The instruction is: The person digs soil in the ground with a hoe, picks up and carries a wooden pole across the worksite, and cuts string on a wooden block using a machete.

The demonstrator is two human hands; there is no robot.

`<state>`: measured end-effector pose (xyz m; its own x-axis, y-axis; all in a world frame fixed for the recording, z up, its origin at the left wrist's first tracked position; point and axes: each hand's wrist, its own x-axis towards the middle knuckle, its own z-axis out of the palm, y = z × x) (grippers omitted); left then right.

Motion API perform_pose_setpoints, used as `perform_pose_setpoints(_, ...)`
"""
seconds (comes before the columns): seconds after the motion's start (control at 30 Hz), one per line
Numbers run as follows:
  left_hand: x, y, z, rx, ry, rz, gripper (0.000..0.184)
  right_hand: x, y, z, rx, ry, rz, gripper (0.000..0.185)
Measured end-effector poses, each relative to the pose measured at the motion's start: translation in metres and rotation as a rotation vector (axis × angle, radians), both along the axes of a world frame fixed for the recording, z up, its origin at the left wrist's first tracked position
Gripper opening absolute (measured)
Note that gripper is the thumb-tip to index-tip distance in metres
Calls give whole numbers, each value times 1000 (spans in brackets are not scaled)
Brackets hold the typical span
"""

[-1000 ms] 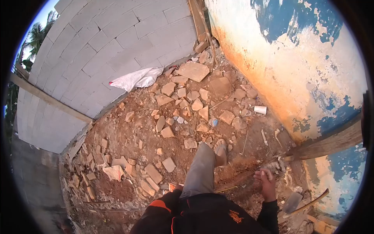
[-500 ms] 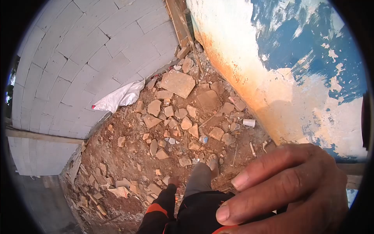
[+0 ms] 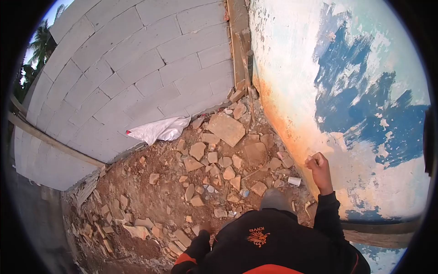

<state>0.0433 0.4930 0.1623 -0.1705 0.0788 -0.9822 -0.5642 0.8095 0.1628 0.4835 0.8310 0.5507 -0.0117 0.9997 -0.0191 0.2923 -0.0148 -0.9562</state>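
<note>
- The right hand (image 3: 320, 171) is held up before the painted wall (image 3: 365, 109), its fingers curled together with nothing seen in them, perhaps for balance.
- The left hand (image 3: 204, 234) is dark; whether its fingers are apart cannot be told. Broken slabs (image 3: 183, 237) are strewn near them.
- Below the right fingers, a white cup (image 3: 294, 181) is tipped over, apparently discarded.
- Between both hands, "KNVB" is lettered beside an orange emblem (image 3: 258, 237).

The block wall (image 3: 150, 68) is grey, the plaster wall (image 3: 360, 91) patchy blue, white and rusty orange, the slabs (image 3: 226, 129) tan, the jacket (image 3: 287, 233) black with orange print.
</note>
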Motion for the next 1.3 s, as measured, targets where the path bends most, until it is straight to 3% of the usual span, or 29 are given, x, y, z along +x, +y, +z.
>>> perform_pose_setpoints(0.03, 2, 5, 9, -14, 6, 57, 37, 0, -3, -50, -131, 76, -56, 9)
perform_pose_setpoints(0.13, 10, 23, 30, -9, -1, 135, 39, 10, 9, -150, -369, -68, 85, 22)
perform_pose_setpoints(0.23, 17, 42, 41, 32, -7, 133, 39, -2, 52, -194, -425, -65, 174, 24)
perform_pose_setpoints(0.37, 18, 86, 48, 127, 13, 77, 40, -56, 172, -175, -392, 21, 180, 24)
perform_pose_setpoints(0.43, 15, 114, 50, 184, 35, 50, 41, -82, 250, -180, -499, 104, 212, 26)
perform_pose_setpoints(0.47, 11, 139, 60, 14, 14, 214, 44, -98, 290, -185, -498, 109, 210, 26)
perform_pose_setpoints(0.53, 12, 185, 70, -66, 115, 148, 43, -127, 383, -203, -489, 38, 248, 26)
perform_pose_setpoints(0.63, -5, 214, 69, -99, -16, 181, 41, -178, 516, -221, -448, -105, 206, 30)
perform_pose_setpoints(0.7, -11, 240, 79, -185, -41, 194, 39, -218, 603, -215, -322, -320, 162, 37)
perform_pose_setpoints(0.83, -19, 336, 104, -218, 3, 255, 38, -298, 780, -240, 96, -450, 16, 42)
perform_pose_setpoints(0.9, -24, 372, 116, -221, 19, 275, 37, -336, 843, -199, 91, -401, -30, 57)
perform_pose_setpoints(1.03, -34, 425, 137, -223, 29, 298, 36, -386, 929, -144, 122, -391, -82, 63)
perform_pose_setpoints(1.1, -39, 442, 147, -226, 30, 306, 36, -405, 960, -147, 176, -402, -94, 62)
perform_pose_setpoints(1.2, -46, 457, 155, -236, 31, 314, 35, -410, 995, -166, 104, -185, -105, 52)
perform_pose_setpoints(1.3, -54, 461, 158, -250, 32, 311, 35, -399, 1004, -179, 213, -136, -68, 36)
